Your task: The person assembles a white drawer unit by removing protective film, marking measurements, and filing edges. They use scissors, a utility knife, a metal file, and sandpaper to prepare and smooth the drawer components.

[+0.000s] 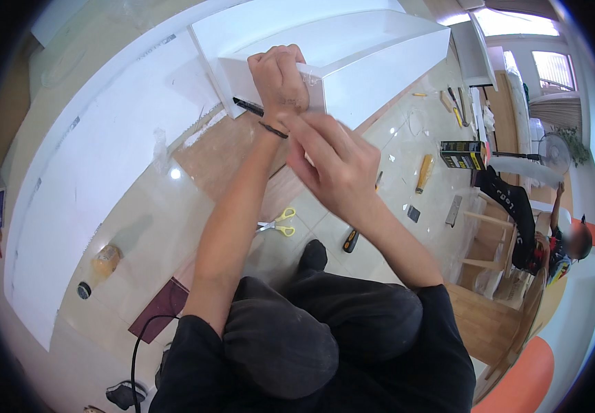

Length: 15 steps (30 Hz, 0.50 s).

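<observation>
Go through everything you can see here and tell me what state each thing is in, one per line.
Left hand: closed in a fist on the corner of the white box.
Right hand: fingers bent, touching the left wrist.
White box: open on top, standing on the floor.
Black marker: lying by the box, partly hidden.
Scissors: lying flat, blades shut.
Bottle: on its side, capped.

The glossy tiled floor [407,148] carries yellow-handled scissors [278,223], a lying bottle [99,267], and a large white board [91,179].
</observation>
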Available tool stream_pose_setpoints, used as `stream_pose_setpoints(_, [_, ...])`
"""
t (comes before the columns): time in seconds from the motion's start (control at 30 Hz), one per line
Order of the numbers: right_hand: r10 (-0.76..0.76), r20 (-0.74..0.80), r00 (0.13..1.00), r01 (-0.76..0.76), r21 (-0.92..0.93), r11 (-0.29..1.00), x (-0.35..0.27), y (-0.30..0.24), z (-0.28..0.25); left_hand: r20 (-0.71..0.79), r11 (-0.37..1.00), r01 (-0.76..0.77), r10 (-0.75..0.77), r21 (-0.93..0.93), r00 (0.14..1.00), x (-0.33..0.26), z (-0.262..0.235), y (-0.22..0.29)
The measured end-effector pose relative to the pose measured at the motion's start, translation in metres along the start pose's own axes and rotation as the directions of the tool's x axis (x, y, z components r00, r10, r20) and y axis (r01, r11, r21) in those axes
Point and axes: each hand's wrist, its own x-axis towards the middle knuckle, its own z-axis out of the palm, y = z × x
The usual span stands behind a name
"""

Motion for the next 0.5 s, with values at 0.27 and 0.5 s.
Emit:
stream_pose_setpoints(0.27, [0.418,-0.188,0.889,-0.446,-0.145,0.883,0.001,0.117,-0.007,-0.015,0.991,-0.129,0.13,0.018,0.991,0.004,0.0,-0.003])
stream_pose_setpoints(0.5, [0.482,-0.131,0.866,-0.499,-0.242,0.832,-0.009,0.15,-0.012,0.021,0.996,-0.087,0.087,0.009,0.996,-0.006,-0.004,0.002])
